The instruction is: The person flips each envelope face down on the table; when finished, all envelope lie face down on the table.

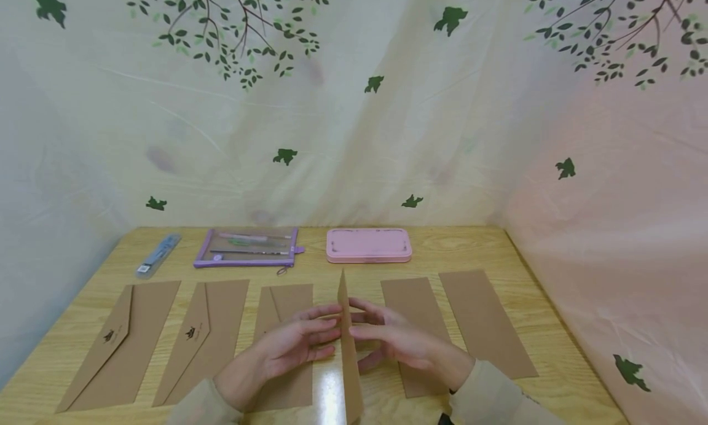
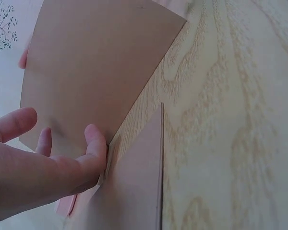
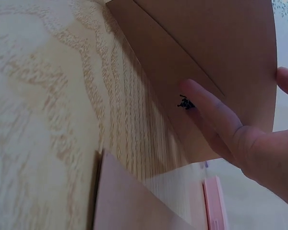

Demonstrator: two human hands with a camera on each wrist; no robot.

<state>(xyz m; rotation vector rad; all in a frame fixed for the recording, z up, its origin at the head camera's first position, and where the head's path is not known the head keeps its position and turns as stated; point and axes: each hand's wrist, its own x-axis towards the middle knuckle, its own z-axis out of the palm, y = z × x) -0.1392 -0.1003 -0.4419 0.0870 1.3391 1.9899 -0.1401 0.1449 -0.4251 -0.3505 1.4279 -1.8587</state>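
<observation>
Envelope (image 1: 351, 363): dial centre, upright between your left hand (image 1: 295, 342) and right hand (image 1: 395, 336), fingers loosely extended at its faces. Tin (image 1: 369, 245), 12 o'clock; pouch (image 1: 243, 263), 11; packet (image 1: 158, 256), 10; flat envelopes (image 1: 149, 333), 9 and 3, nearest beneath hands.

Flapped envelope (image 1: 290, 385) partly hidden beneath left hand (image 1: 295, 344), plain envelope (image 1: 416, 301) likewise beneath right hand (image 1: 402, 339), lettering (image 1: 198, 328) left of both hands too small to read, sleeves (image 1: 495, 394) behind them cut off
</observation>
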